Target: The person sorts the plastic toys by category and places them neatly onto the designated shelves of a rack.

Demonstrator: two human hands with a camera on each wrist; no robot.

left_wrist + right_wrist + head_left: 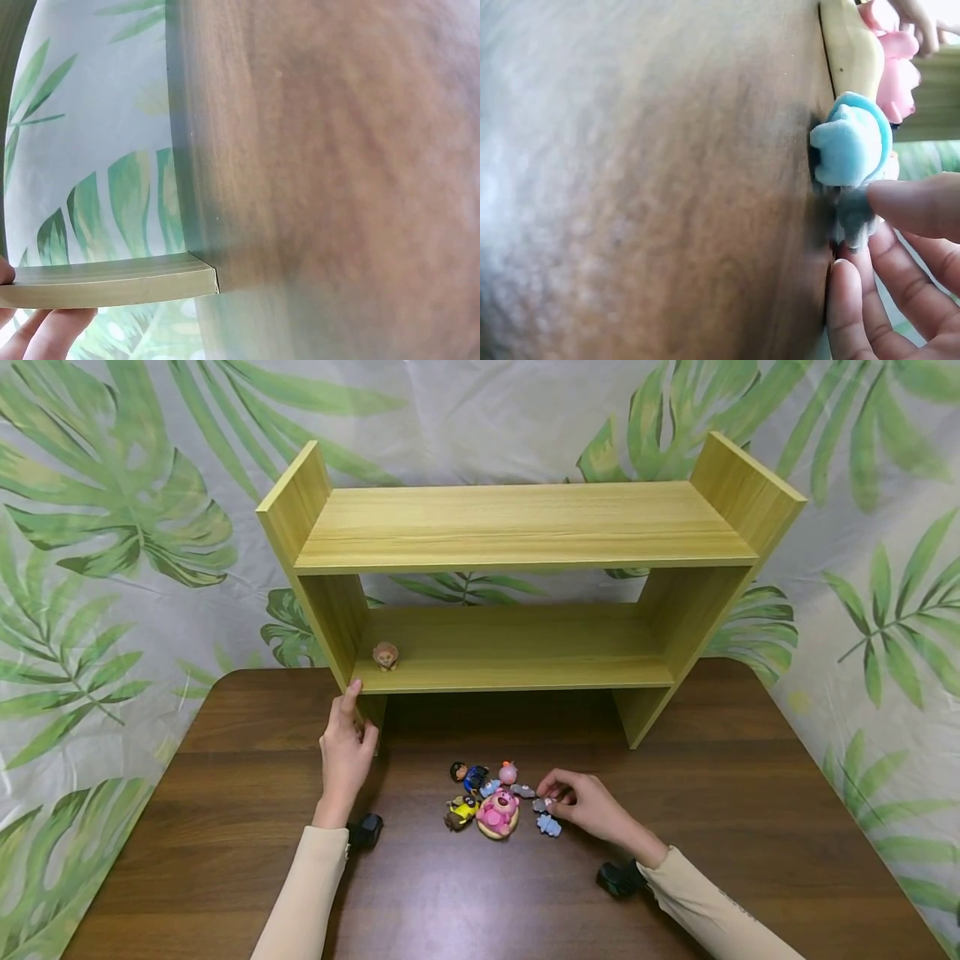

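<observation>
My right hand [581, 802] pinches a small grey figurine [853, 214] between thumb and fingers, low at the tabletop. Close beside it is a light-blue figurine [549, 825]. To the left lie a pink bear figurine [498, 814] on a cream ring, a yellow-and-brown figurine [462, 811], a figurine in dark blue [472, 777] and a round pink one [507, 772]. My left hand [347, 764] holds the front edge of the wooden shelf's left side panel [112, 289], thumb on one face and fingers on the other. A small tan figurine [386, 656] stands at the left end of the middle board.
The two-tier wooden shelf [525, 527] stands at the back of the brown table [247, 827], against a leaf-patterned cloth [465, 410]. Black wrist cameras [619, 880] sit under both wrists. Another grey figurine [522, 791] and a small blue one [490, 787] lie within the cluster.
</observation>
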